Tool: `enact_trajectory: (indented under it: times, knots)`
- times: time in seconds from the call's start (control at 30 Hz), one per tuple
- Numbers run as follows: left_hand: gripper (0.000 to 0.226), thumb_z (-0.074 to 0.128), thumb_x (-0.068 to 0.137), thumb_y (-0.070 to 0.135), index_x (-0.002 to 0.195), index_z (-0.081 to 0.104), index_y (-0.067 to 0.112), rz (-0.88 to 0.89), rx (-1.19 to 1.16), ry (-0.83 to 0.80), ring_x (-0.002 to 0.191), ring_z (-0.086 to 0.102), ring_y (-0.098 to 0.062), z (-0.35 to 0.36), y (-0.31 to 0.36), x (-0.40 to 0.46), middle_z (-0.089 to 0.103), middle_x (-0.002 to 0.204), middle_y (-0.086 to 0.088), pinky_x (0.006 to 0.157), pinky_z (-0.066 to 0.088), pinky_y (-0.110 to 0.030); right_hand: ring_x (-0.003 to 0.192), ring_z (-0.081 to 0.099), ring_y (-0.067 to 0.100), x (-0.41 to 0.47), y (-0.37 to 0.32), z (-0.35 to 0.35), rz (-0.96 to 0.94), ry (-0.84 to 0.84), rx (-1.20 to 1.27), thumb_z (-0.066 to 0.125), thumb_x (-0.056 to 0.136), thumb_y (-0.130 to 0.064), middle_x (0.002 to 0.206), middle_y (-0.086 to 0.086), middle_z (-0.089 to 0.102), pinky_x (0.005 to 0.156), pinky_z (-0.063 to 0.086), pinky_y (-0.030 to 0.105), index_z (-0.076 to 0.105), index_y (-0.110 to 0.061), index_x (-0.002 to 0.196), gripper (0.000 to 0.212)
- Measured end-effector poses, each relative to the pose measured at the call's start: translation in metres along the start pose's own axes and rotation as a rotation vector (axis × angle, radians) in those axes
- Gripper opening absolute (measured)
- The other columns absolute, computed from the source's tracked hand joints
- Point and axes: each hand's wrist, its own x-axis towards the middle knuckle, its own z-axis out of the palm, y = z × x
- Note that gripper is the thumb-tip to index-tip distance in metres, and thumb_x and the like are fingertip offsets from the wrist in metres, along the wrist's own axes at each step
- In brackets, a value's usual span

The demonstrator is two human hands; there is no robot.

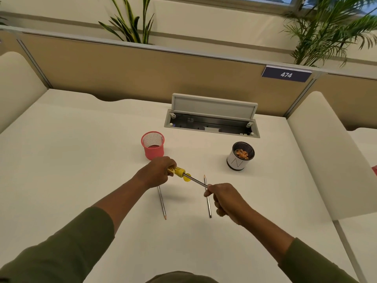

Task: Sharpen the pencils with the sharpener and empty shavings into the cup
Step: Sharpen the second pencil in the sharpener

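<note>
Bench: white bench (81, 160), tan partition behind, open cable hatch (212, 123) beyond the fingers.
Cups: pink mesh cup (153, 146) just beyond the left fingers; shavings cup (240, 156) beyond the right fingers.
Left hand (157, 174): fingers curled round the yellow sharpener (178, 172).
Right hand (226, 201): fingers pinching the pencil (195, 180), whose tip sits in the sharpener.
Loose pencils: one (162, 203) below the left hand, another (208, 201) beside the right fingers.

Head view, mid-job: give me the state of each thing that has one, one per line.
Left hand: grips the yellow sharpener.
Right hand: pinches the held pencil, whose tip is in the sharpener.
Left pencil: lying flat on the desk, point towards the person.
Right pencil: lying flat, point away.
Pink mesh cup: upright, looks empty.
White cup: upright, shavings inside.
Cable box lid: open.
</note>
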Motion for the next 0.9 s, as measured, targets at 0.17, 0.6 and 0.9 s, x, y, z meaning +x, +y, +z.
enact_trajectory:
  times: [0.17, 0.6, 0.9]
  knots:
    - [0.024, 0.058, 0.084, -0.004, 0.102, 0.06, 0.011, 0.019, 0.055, -0.052, 0.085, 0.058, -0.016, -0.008, -0.002, 0.003, 0.062, 0.098, -0.003, 0.074, 0.051, -0.031, 0.058, 0.048, 0.021, 0.002, 0.018, -0.011, -0.75, 0.25, -1.048, 0.045, 0.098, -0.027, 0.072, 0.002, 0.054, 0.053, 0.033, 0.028, 0.058, -0.013, 0.092, 0.02]
    - [0.029, 0.058, 0.072, -0.015, 0.095, 0.066, 0.001, 0.102, 0.028, 0.073, 0.072, 0.063, -0.026, 0.003, -0.003, -0.005, 0.065, 0.085, -0.014, 0.064, 0.055, -0.041, 0.035, 0.028, 0.01, 0.004, 0.008, 0.005, -0.254, 0.226, -0.16, 0.048, 0.099, -0.029, 0.044, -0.008, 0.034, 0.044, 0.027, 0.023, 0.057, -0.012, 0.067, 0.037]
    - [0.031, 0.061, 0.075, -0.01, 0.1, 0.066, 0.006, 0.058, 0.039, 0.026, 0.073, 0.058, -0.016, 0.001, -0.001, -0.001, 0.065, 0.09, -0.007, 0.065, 0.048, -0.027, 0.047, 0.037, 0.014, -0.007, 0.003, 0.0, -0.07, 0.056, -0.092, 0.048, 0.098, -0.029, 0.057, -0.003, 0.041, 0.046, 0.032, 0.024, 0.062, -0.01, 0.082, 0.028]
